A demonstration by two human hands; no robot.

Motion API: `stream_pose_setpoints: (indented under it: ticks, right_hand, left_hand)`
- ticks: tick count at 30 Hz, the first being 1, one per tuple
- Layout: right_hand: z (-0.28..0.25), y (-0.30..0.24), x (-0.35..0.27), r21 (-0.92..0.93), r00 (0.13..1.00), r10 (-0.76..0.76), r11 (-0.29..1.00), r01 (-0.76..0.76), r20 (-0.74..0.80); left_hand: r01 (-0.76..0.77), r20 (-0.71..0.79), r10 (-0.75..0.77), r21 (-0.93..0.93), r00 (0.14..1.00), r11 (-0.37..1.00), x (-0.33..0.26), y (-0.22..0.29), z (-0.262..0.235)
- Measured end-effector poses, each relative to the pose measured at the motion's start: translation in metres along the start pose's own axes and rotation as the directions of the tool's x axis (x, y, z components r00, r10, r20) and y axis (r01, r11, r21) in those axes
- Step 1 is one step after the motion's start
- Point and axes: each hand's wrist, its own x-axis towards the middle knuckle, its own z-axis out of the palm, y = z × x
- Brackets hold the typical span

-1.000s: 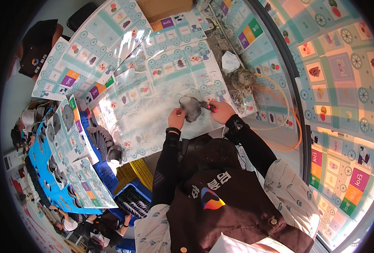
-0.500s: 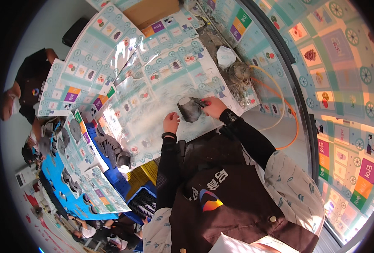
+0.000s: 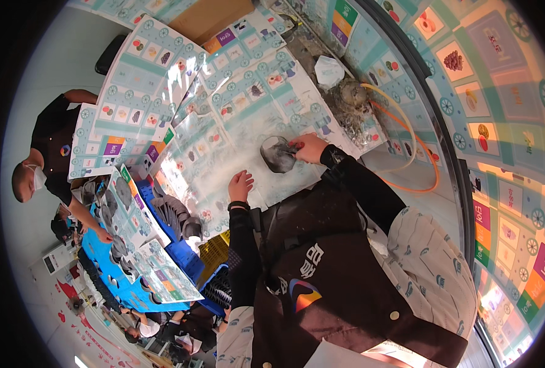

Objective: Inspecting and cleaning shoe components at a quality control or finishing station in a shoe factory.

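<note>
right hand (image 3: 309, 147) gripping grey cloth (image 3: 277, 153), left hand (image 3: 240, 185) flat on printed table sheet (image 3: 235, 116)

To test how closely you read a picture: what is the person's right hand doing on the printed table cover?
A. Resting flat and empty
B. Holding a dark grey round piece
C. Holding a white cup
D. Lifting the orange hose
B: the right hand grips the edge of a dark grey round piece lying on the table cover, while the left hand rests empty beside it.
</note>
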Motion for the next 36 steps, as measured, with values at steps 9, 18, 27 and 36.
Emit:
stream_pose_setpoints:
  ticks: [9,18,27,36]
  right_hand:
    - [-0.009,0.019,0.002,-0.108,0.983,-0.174,0.98,0.167,-0.056]
    - [-0.026,0.057,-0.003,-0.303,0.968,-0.231,0.92,0.249,0.094]
    - [-0.007,0.13,-0.023,-0.386,0.865,-0.302,0.912,0.139,-0.401]
    - [-0.027,0.162,-0.044,-0.585,0.822,-0.34,0.811,0.01,-0.457]
  left_hand:
    - [-0.091,-0.057,0.099,0.118,0.993,0.989,0.007,-0.001,0.018]
    - [-0.054,-0.396,0.322,0.556,0.86,0.83,0.015,0.02,0.063]
    - [0.409,-0.509,0.121,0.792,0.852,0.453,-0.034,0.08,0.205]
    - [0.309,-0.513,0.254,0.77,0.82,0.558,-0.019,0.079,0.188]
